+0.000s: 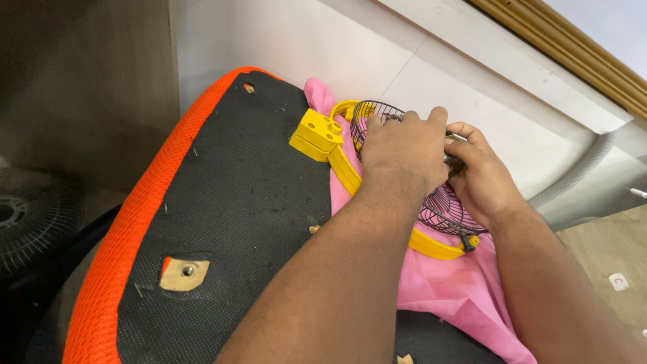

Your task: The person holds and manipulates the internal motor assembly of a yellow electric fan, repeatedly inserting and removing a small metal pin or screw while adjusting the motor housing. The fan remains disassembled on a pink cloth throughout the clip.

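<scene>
A small fan with a yellow plastic frame (317,133) and a black wire grille (441,209) lies on a pink cloth (458,290). The cloth rests on the black underside of an upturned orange mesh seat cushion (222,202). My left hand (401,152) presses down over the top of the grille, fingers curled on it. My right hand (482,178) grips the grille's right side and seems to pinch a thin metal piece between the fingers; what it is cannot be told.
A white tiled wall (472,81) rises behind the seat, with wooden trim (579,54) above. A grey corrugated hose (579,168) runs at the right. Another black fan grille (27,216) lies on the floor at the left. A wooden panel (81,81) stands at upper left.
</scene>
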